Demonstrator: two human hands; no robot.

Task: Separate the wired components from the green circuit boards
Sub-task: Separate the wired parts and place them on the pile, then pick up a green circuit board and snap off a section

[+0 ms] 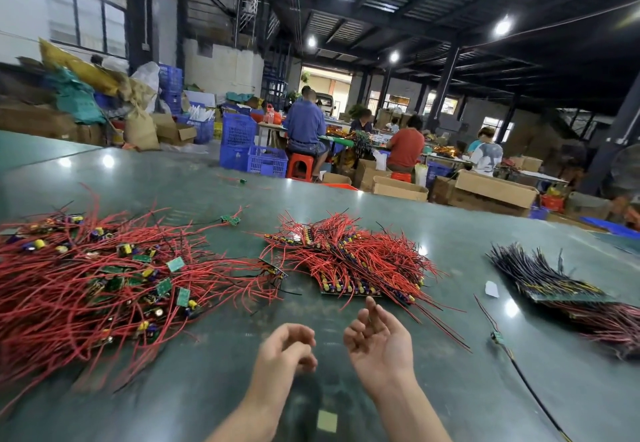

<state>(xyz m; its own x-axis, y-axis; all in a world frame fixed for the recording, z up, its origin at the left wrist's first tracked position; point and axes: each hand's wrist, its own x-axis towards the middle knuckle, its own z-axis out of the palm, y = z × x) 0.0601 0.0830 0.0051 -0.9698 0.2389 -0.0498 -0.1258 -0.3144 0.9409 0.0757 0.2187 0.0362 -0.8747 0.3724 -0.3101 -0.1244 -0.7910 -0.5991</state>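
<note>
A white paper scrap [491,289] lies on the green tabletop [433,233] toward its right edge. Beyond the far edge, blue crates [239,130], cardboard boxes [495,188] and seated workers [306,126].

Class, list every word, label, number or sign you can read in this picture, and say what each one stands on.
None can be read.
Green circuit boards in the left pile: any markings are too small and blurred.
Cardboard boxes beyond the table: no legible print.
Blue crates: no visible lettering.
Small white scrap on the table: nothing legible on it.
</note>
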